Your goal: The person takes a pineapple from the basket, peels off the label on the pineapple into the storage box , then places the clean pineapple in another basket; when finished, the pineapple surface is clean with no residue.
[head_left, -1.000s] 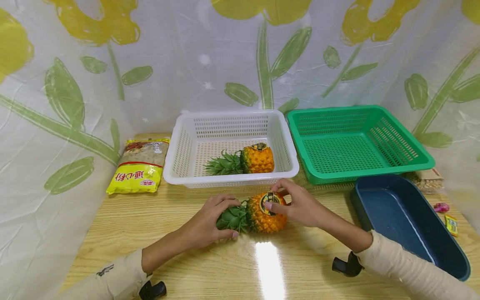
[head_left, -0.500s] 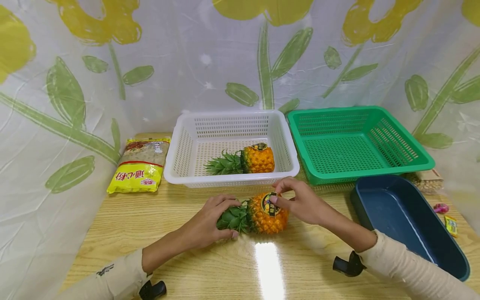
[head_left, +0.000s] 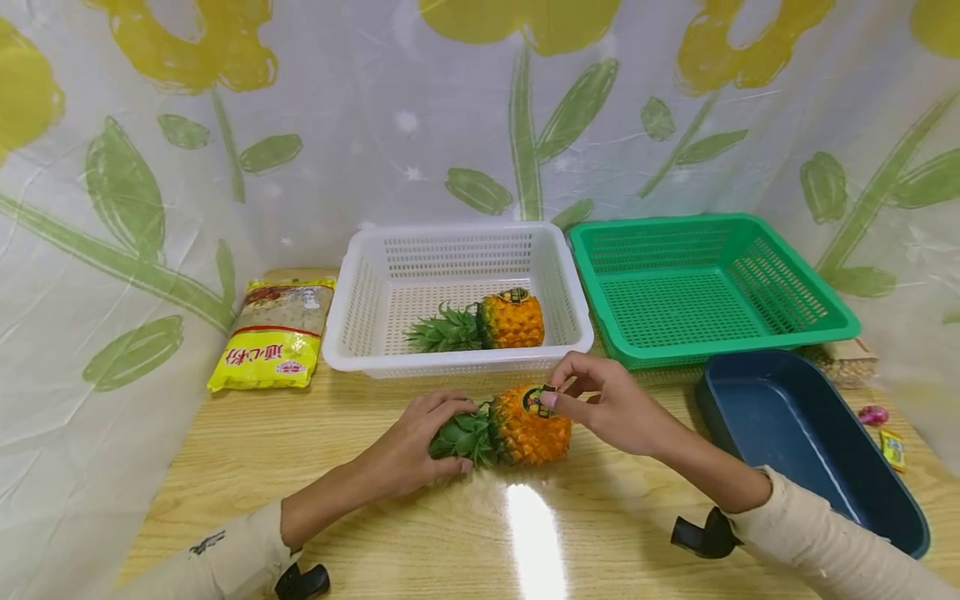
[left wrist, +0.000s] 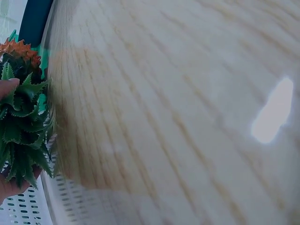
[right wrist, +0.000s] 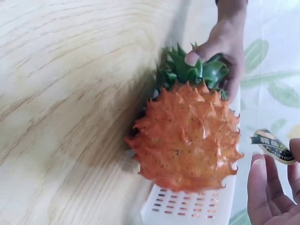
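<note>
A small orange pineapple (head_left: 532,437) lies on its side on the wooden table, its green leafy crown (head_left: 461,439) to the left. My left hand (head_left: 416,442) grips that crown, thumb on the near side; the left wrist view shows the leaves (left wrist: 23,126) between thumb and fingers. With thumb and fingers, my right hand (head_left: 615,408) pinches a black-and-gold sticker (right wrist: 272,145) by its edge. In the right wrist view the sticker stands apart from the spiky skin. A second pineapple (head_left: 513,323), with a similar label, lies in the white basket (head_left: 457,362) behind.
Right of the white basket stands a green basket (head_left: 720,343), with a dark blue basin (head_left: 813,442) in front of it. A yellow bag of food (head_left: 273,337) lies at left. Small wrapped sweets (head_left: 892,450) and a bag (head_left: 847,362) sit at far right.
My right hand has drawn the sticker up and off the pineapple's skin, moving slightly right. My left hand keeps its hold on the crown.
</note>
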`<action>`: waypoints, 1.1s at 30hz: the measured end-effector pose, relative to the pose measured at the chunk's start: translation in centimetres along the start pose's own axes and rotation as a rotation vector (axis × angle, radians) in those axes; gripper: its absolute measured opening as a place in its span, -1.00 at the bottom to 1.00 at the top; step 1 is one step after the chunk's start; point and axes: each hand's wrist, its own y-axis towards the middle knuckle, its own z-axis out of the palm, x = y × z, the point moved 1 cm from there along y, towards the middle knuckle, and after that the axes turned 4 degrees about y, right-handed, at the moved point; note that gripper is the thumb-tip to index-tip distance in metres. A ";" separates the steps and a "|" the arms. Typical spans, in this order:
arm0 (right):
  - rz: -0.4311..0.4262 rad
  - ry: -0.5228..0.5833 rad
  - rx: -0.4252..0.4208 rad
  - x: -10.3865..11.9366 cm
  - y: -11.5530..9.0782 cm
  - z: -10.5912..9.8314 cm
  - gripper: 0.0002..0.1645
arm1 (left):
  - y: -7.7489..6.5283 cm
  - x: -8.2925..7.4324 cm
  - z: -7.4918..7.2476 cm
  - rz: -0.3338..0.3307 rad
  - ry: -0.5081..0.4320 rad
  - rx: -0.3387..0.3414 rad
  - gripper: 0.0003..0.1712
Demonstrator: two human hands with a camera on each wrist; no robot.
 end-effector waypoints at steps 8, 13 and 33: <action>0.032 0.026 0.006 -0.7 -1.0 -1.6 -0.92 | 0.0 0.2 -0.1 -0.018 0.001 0.009 -0.23; 0.070 0.009 0.018 -1.5 -1.9 -2.6 -0.92 | 0.0 0.1 -0.2 -0.019 0.001 0.012 -0.23; 0.089 -0.035 0.096 -5.3 -6.0 -9.4 -0.88 | 0.0 0.0 -0.1 -0.027 0.015 0.015 -0.23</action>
